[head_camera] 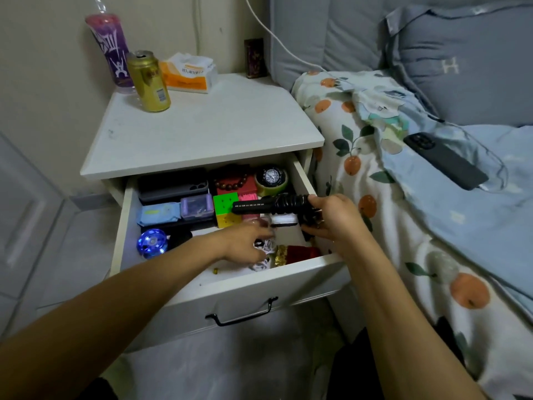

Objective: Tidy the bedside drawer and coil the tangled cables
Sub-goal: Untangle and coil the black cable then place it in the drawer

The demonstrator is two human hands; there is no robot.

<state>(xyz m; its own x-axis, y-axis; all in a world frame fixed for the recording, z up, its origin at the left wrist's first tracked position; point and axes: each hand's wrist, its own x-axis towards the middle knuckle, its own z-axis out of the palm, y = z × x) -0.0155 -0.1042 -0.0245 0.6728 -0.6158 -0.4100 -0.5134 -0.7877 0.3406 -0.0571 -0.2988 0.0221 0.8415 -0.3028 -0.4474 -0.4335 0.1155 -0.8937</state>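
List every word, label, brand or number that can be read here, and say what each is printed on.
"H": pale letter on the grey-blue pillow.
Tissue pack: dark print, too blurred to read.
Gold can: label too small to read.
Purple tumbler: white graffiti-style graphic, not legible as words.
Watch: dial markings too small.
Nothing else bears readable text.

The open drawer (230, 280) was packed along its back and left with cases, a cube (226, 207) and a watch (271, 176), leaving bare floor only near the front left corner, while the nightstand top (207, 131) lay free forward of the can (150, 82), as far as could be seen.
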